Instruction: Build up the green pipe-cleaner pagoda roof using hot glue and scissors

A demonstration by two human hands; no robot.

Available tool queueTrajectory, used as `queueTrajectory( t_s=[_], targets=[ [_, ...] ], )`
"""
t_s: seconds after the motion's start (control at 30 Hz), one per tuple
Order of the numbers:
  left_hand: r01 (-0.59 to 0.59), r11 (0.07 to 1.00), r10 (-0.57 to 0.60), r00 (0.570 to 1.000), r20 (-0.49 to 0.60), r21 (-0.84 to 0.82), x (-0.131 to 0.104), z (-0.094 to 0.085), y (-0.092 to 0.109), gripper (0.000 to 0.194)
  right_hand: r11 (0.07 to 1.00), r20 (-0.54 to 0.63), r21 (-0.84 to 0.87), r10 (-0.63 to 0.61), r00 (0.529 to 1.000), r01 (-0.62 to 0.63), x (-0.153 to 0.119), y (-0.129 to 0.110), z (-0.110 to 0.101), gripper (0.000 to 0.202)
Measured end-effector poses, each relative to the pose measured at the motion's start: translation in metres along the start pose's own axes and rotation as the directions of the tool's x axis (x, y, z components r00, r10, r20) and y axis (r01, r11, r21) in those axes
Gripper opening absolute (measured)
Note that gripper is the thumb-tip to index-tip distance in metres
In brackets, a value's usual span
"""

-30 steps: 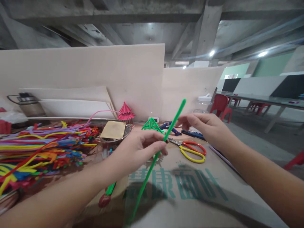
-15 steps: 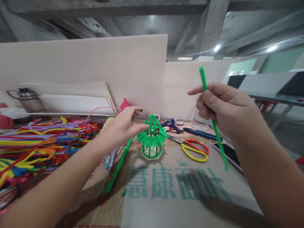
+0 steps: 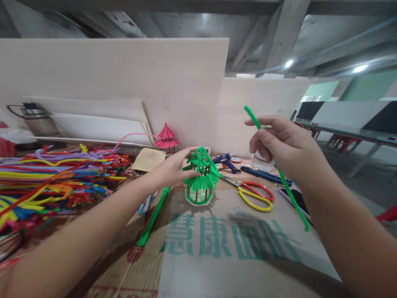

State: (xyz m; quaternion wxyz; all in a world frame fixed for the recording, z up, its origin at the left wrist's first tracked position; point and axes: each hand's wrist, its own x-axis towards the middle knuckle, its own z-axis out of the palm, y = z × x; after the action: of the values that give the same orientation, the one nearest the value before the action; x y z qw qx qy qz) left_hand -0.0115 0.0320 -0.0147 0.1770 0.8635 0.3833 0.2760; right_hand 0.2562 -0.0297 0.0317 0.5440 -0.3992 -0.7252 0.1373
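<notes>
A small green pagoda model (image 3: 201,182), made of pipe cleaners with brown posts and an eight-sided base, stands upright in the middle of the table. My left hand (image 3: 175,167) is closed about its left side at roof height, thumb across the front and the other fingers partly hidden behind. Raised at the right, my right hand (image 3: 276,142) pinches a green pipe cleaner (image 3: 291,194) between thumb and fingers. Its short end sticks out above the hand, and the long end slants down to the right. A bundle of green pipe cleaners (image 3: 154,217) lies left of the model.
Scissors (image 3: 256,196) with red and yellow handles lie right of the model. Behind them are a blue glue gun (image 3: 226,161) and a dark blue tool (image 3: 263,174). Colourful pipe cleaners (image 3: 62,178) are heaped at left. A pink pagoda model (image 3: 166,136) stands at the back.
My left hand has moved from above and left of the pagoda model onto its roof. My right hand has come slightly down and left, and its pipe cleaner now leans more.
</notes>
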Motion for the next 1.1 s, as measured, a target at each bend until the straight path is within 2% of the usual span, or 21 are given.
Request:
queueTrajectory(
  t_s=[0.1,0.2,0.47,0.63,0.73,0.8,0.9,1.0,1.1],
  targets=[
    [0.007,0.998,-0.003,0.998,-0.057,0.057,0.000,0.001,0.003,0.070,0.996,0.003,0.083,0.035,0.999,-0.035,-0.001,-0.003,0.006,0.007],
    [0.038,0.996,-0.031,0.996,-0.089,0.077,0.000,0.004,0.004,0.071,0.993,0.022,0.103,0.050,0.998,-0.052,-0.004,-0.004,0.013,0.019],
    [-0.018,0.994,0.030,0.993,-0.114,0.105,-0.009,0.010,0.017,0.070,0.987,0.087,-0.163,0.025,0.996,-0.011,-0.015,-0.012,0.029,0.036],
    [0.061,0.983,-0.061,0.998,-0.005,0.173,-0.017,-0.011,0.030,0.070,0.976,0.139,-0.215,0.003,0.990,0.028,-0.017,-0.011,0.041,0.028],
    [0.107,0.973,-0.101,0.994,-0.038,0.202,-0.016,-0.026,0.035,0.053,0.965,0.196,-0.254,-0.008,0.981,0.059,-0.019,-0.007,0.049,0.026],
    [0.078,0.987,-0.056,0.987,-0.152,0.141,-0.012,-0.028,0.035,0.046,0.948,0.215,-0.306,-0.025,0.976,0.092,-0.021,-0.005,0.053,0.027],
    [-0.046,0.996,0.020,0.952,-0.305,-0.080,-0.005,-0.017,0.029,0.044,0.897,0.230,-0.415,-0.059,0.971,0.153,-0.023,-0.002,0.059,0.026],
    [-0.110,0.954,0.027,0.958,-0.285,-0.279,0.000,-0.003,0.023,0.041,0.869,0.233,-0.458,-0.087,0.969,0.188,-0.024,-0.001,0.062,0.025],
    [-0.091,0.919,-0.019,0.962,-0.272,-0.385,-0.001,0.000,0.026,0.034,0.870,0.240,-0.448,-0.103,0.965,0.204,-0.025,-0.002,0.063,0.025]
  ],
)
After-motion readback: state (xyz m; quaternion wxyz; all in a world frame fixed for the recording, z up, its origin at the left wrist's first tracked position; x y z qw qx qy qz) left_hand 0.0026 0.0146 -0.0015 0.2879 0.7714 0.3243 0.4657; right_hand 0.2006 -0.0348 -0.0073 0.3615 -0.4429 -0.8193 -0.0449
